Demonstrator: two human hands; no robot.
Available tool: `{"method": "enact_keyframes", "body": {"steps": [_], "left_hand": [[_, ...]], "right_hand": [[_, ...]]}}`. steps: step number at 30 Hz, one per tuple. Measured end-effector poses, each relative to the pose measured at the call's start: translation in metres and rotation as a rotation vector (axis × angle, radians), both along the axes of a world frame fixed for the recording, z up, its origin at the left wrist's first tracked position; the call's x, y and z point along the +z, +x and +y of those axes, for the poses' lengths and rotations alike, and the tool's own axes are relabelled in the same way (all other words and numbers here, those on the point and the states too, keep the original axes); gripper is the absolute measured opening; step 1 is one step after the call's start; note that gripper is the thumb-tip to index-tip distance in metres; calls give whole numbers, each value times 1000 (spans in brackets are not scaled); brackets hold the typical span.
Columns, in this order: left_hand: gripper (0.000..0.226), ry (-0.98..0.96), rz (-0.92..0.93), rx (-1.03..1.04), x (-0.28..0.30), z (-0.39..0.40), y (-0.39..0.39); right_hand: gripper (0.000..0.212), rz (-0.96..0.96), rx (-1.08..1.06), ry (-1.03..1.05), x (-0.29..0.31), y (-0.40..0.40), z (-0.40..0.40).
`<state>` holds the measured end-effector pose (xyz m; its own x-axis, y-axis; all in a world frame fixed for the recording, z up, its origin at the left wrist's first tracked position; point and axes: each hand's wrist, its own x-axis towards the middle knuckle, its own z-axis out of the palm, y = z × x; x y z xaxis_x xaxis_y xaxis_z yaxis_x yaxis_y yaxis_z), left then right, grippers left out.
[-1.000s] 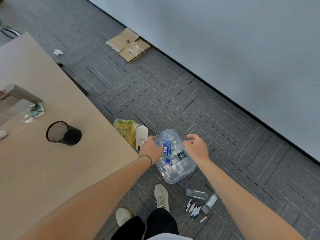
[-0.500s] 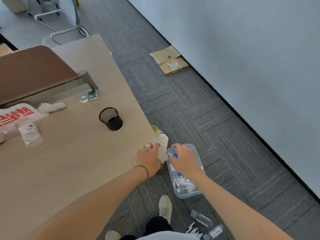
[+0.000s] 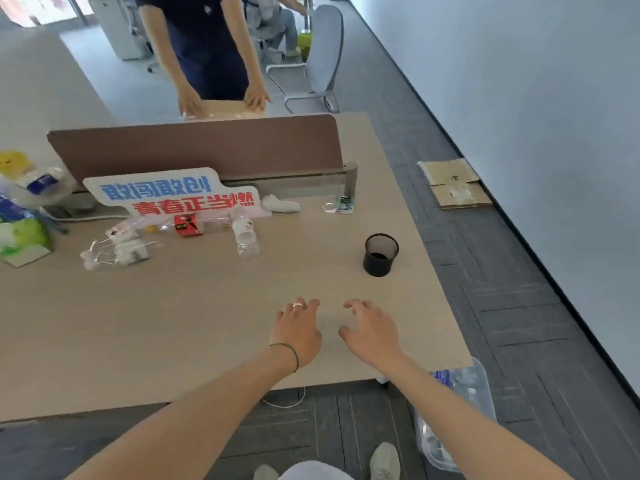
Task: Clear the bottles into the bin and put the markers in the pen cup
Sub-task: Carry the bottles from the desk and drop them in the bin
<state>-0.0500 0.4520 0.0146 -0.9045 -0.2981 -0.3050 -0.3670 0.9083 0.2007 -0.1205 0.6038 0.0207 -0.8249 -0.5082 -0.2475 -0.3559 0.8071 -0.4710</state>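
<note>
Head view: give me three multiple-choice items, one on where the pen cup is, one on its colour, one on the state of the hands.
1. Where is the pen cup?
A. on the desk, near its right edge
B. on the floor
C. inside the bin

2. What colour is the pen cup?
A. white
B. black
C. red

3. What are the hands doing?
A. both empty, fingers spread above the desk
B. the left hand holds a bottle
C. the right hand holds a marker

Answers: 1 A, it stands on the desktop by the right edge; 2 B, dark mesh wall; 3 A, nothing lies in either palm.
</note>
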Motion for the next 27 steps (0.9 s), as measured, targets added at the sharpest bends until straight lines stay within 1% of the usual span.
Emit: {"method": "enact_keyframes", "body": {"steps": [8,13,17,21,27], "left_hand": [[55,16,44,161,13,-137,78],[57,29,59,266,17,-203,100],[58,41,61,347,12,-247,101],[58,22,67,398,5,-278,81],[56,1,47,413,1,-323,51]], "right_hand": [[53,60,121,41,15,33,-144],[50,64,195,77,21,38,-215],[50,62,239,101,19,27,-263],[49,66,263,122,8,-5,-306],[47,19,199,151,-19,-72,-366]]}}
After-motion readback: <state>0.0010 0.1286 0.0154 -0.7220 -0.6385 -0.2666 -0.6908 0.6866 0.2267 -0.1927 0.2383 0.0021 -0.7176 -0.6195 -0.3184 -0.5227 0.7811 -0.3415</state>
